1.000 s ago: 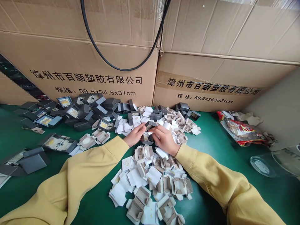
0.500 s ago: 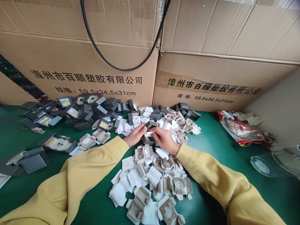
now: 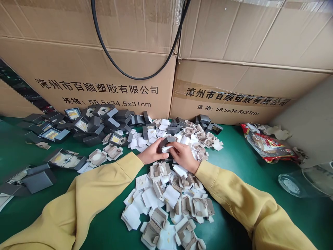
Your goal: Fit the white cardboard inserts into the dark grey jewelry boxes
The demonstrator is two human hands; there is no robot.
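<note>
My left hand (image 3: 153,153) is closed around a small dark grey box (image 3: 166,140), its thumb reaching across the near side. Pinched in my right hand (image 3: 184,157) is a white card piece (image 3: 165,149), held at the front of the box; part of it is hidden by the fingers. Just below both hands lies a heap of torn white and grey-brown card inserts (image 3: 160,170). More card pieces and dark boxes lie right behind the fingers.
Opened dark boxes (image 3: 93,139) pile up at the back left, with larger ones (image 3: 39,178) nearer. Cardboard cartons (image 3: 104,69) wall off the back, and a black cable (image 3: 137,77) hangs before them. A red snack bag (image 3: 270,147) and a clear jar (image 3: 293,184) are at right.
The dark box has tipped up between my hands. My left thumb has come down across its near side, while my right hand has stayed nearly in place.
</note>
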